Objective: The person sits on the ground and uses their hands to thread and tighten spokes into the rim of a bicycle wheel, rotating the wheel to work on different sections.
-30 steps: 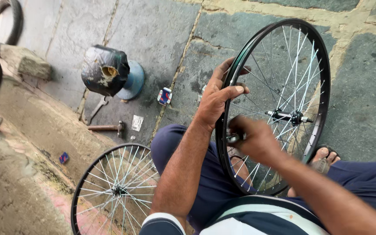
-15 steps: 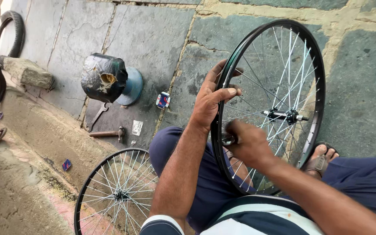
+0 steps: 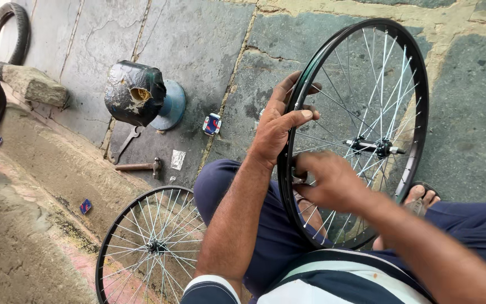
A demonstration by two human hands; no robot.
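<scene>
A black bicycle wheel rim (image 3: 417, 90) with silver spokes and a hub axle (image 3: 375, 147) stands upright between my legs. My left hand (image 3: 279, 121) grips the rim's near edge, thumb across it. My right hand (image 3: 327, 180) is closed around something small at the rim's inner side, near a spoke end; the item itself is hidden by the fingers. My sandalled foot (image 3: 420, 197) shows behind the wheel.
A second spoked wheel (image 3: 153, 245) lies on the ground at lower left. A hammer (image 3: 139, 166), a wrench (image 3: 124, 145), a small box (image 3: 212, 124) and a black wrapped stand on a blue base (image 3: 136, 98) sit on the stone floor. A tyre (image 3: 15, 28) leans top left.
The view has shifted slightly; my left thumb now rests flatter across the rim, and my right hand stays at the same spot on the rim's inner side.
</scene>
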